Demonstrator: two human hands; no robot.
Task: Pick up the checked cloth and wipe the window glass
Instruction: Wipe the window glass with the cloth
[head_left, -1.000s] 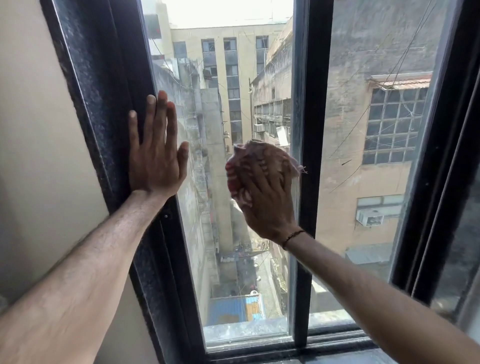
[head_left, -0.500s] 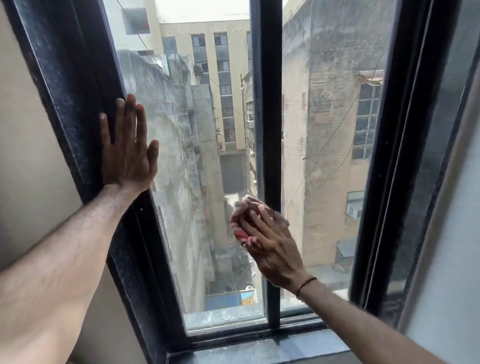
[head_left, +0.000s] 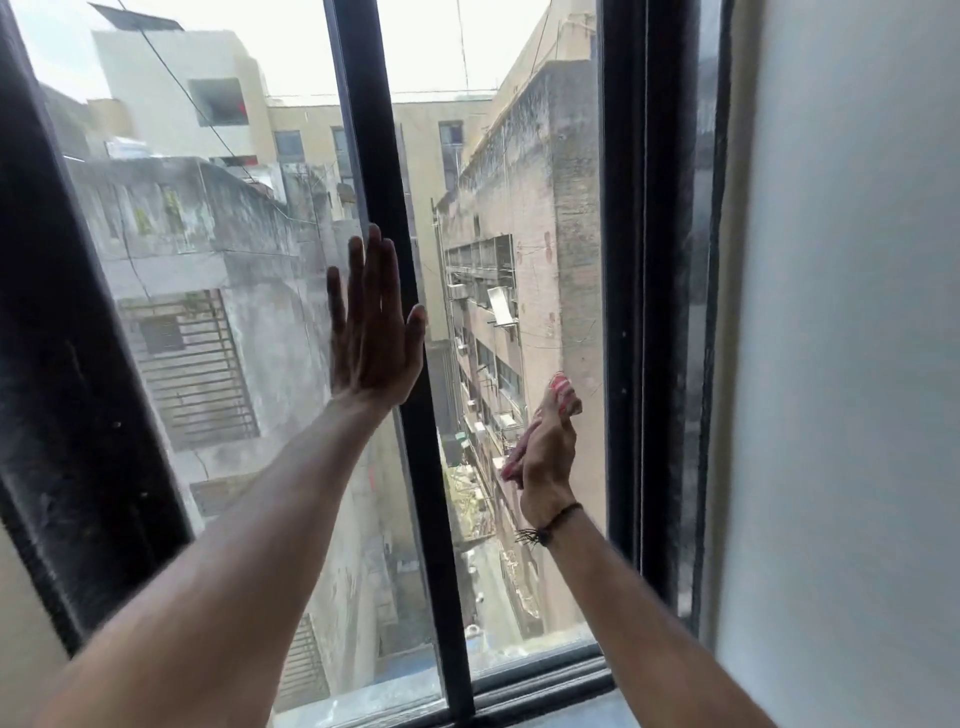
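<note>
My right hand (head_left: 548, 457) presses a red-and-white checked cloth (head_left: 563, 396) flat against the right pane of the window glass (head_left: 524, 208), low and close to the right frame. The cloth shows above my fingers and below my palm edge; most of it is hidden under the hand. My left hand (head_left: 371, 327) lies open and flat against the left pane (head_left: 208, 260), fingers up, its thumb side touching the black centre bar (head_left: 410, 415).
A thick black frame (head_left: 67, 389) bounds the window on the left and another black frame (head_left: 644, 312) on the right. A pale wall (head_left: 841, 364) stands at the right. A sill (head_left: 545, 701) runs along the bottom. Buildings and an alley show outside.
My right hand carried the cloth from the left pane across the centre bar to the right pane. My left hand left the left frame and now rests by the centre bar.
</note>
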